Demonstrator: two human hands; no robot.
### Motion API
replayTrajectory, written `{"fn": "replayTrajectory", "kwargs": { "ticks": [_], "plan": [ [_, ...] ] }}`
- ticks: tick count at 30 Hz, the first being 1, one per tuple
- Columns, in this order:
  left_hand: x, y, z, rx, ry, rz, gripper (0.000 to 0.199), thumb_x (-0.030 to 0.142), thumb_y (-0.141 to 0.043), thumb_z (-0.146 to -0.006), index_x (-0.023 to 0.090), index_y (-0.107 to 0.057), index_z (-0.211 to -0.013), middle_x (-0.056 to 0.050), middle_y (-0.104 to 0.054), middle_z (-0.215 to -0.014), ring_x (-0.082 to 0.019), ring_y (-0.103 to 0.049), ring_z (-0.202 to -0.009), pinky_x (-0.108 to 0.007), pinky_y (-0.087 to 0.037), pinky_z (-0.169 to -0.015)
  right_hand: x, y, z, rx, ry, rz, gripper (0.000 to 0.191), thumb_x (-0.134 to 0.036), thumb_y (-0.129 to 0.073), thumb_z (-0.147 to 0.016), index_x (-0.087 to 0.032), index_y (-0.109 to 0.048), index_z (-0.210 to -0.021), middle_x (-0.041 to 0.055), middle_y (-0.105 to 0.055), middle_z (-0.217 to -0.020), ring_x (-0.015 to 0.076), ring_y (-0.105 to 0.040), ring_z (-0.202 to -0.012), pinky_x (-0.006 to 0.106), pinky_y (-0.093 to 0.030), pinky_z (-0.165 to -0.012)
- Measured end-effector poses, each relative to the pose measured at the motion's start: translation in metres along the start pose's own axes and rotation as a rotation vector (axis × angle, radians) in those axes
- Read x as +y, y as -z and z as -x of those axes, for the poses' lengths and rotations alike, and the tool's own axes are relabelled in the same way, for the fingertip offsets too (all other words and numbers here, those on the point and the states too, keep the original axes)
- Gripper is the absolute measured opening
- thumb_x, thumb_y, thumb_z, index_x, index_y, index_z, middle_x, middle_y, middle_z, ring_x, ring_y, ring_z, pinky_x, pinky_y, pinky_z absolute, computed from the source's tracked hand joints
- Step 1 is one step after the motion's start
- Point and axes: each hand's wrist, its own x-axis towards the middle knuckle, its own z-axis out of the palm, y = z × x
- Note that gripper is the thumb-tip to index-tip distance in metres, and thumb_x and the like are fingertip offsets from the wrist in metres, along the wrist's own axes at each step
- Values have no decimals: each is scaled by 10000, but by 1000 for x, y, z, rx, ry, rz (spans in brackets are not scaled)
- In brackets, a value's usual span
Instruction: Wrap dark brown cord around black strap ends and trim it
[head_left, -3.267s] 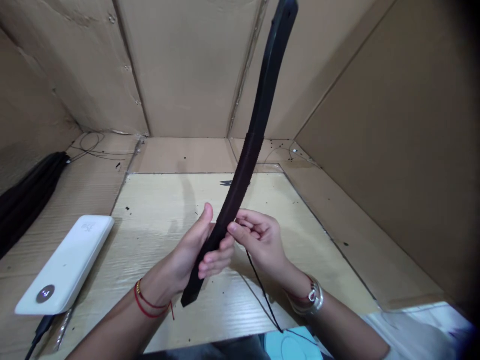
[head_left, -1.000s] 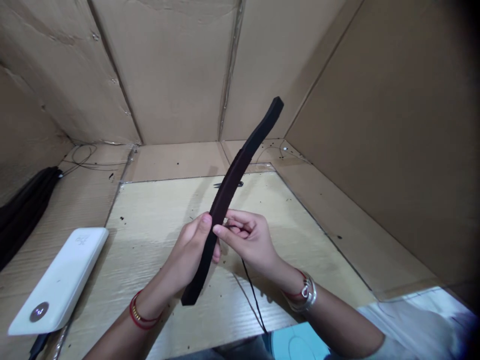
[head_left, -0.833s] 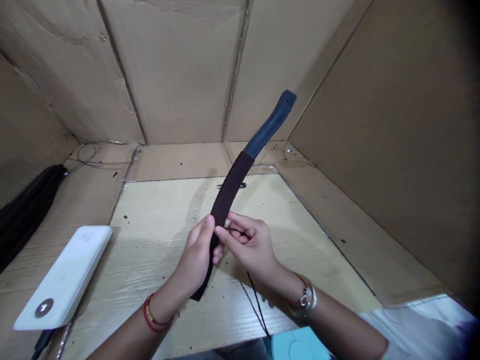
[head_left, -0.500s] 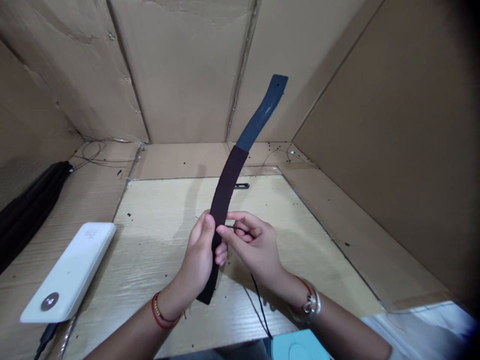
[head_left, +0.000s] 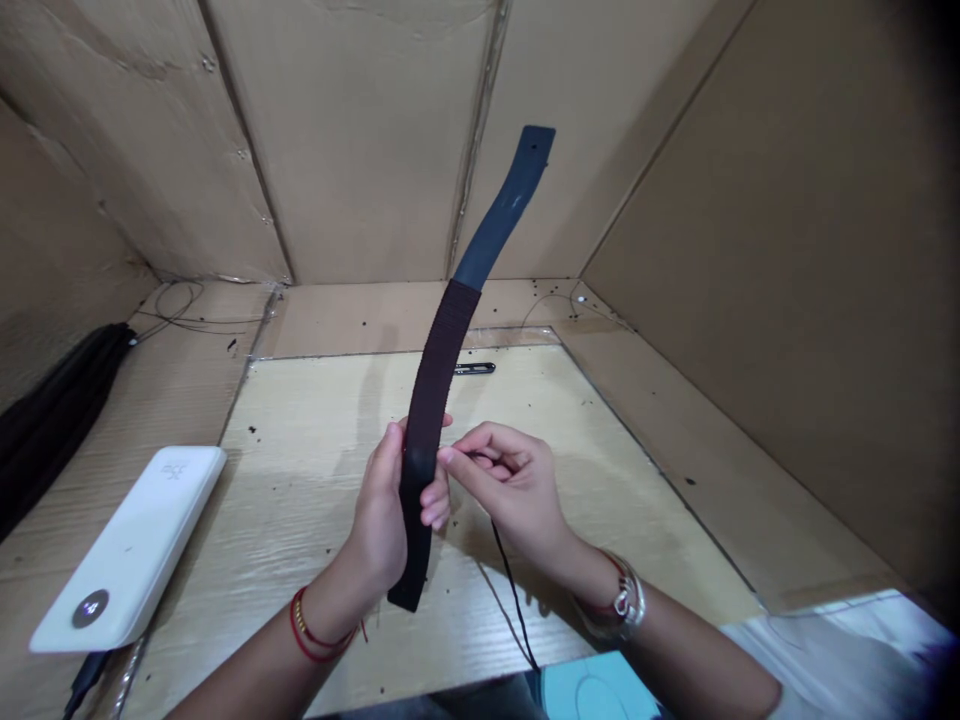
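My left hand [head_left: 381, 515] is closed around a long, slightly curved flat strip [head_left: 441, 350], held upright and leaning right. Its upper part is bare and blue-grey with a small hole near the tip; dark maroon-brown cord in tight rows covers the middle, and the lower end looks black. At the strip's right edge, my right hand [head_left: 517, 485] pinches a thin dark cord [head_left: 504, 560] between thumb and forefinger. From under this hand the cord runs down to a teal object [head_left: 596, 688] at the bottom edge.
A white power bank [head_left: 131, 550] with a cable lies at left, below a bundle of black strands [head_left: 64, 415]. Small black thread snips [head_left: 476, 368] lie behind the strip. Cardboard walls [head_left: 360, 150] enclose the board [head_left: 300, 420], which carries dark scraps.
The strip has shifted slightly left. My left thumb has moved from the strip's front to its left edge. The cord stretch between strip and right fingers has shortened from view.
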Motion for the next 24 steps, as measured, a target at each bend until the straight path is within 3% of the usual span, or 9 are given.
{"fn": "replayTrajectory", "kwargs": {
  "ticks": [5, 11, 15, 17, 20, 24],
  "plan": [
    [1, 1, 3, -57, 41, 49, 417, 465, -382, -986, 156, -505, -1237, 85, -382, -445, -62, -278, -346, -145, -334, -385, 1, 7, -8, 52, 99, 92, 255, -302, -810, -718, -151, -612, -664, -23, -600, -517, 48, -526, -425, 150, -429, -392],
    [8, 15, 2, -430, 167, 130, 611, 626, -194, -972, 319, -261, -1496, 114, -344, -406, -67, -137, -274, -138, -301, -295, 4, 16, -14, -88, -19, 4, 311, -268, -875, -631, -136, -703, -853, -91, -482, -498, -7, -412, -435, 103, -313, -421],
    [10, 19, -1, -532, 206, 18, 800, 793, -267, -851, 323, -245, -1498, 54, -568, -540, -54, -303, -256, -130, -265, -281, 0, 19, -12, -161, -91, 0, 318, -286, -870, -633, -121, -659, -805, -33, -627, -564, 59, -584, -449, 133, -432, -419],
    [7, 20, -3, -509, 192, -93, 871, 837, -325, -794, 280, -317, -1463, 12, -639, -605, -60, -394, -263, -132, -242, -281, 0, 19, -11, -181, -135, -11, 334, -327, -853, -652, -128, -614, -773, 12, -690, -631, 113, -636, -432, 160, -457, -363],
    [-4, 19, -4, -396, 164, -236, 882, 853, -345, -764, 225, -387, -1382, 0, -642, -575, -94, -477, -281, -147, -259, -295, 2, 18, -9, -148, -140, 0, 340, -330, -845, -666, -139, -576, -749, -6, -674, -575, 111, -577, -317, 142, -376, -252],
    [-12, 15, -4, -81, -4, -366, 689, 768, -435, -820, 226, -405, -1244, 19, -633, -570, -120, -540, -356, -179, -393, -357, 3, 13, -7, -47, -58, 27, 343, -289, -857, -659, -151, -546, -701, -46, -601, -459, 106, -579, -318, 116, -395, -275]
  ]
}}
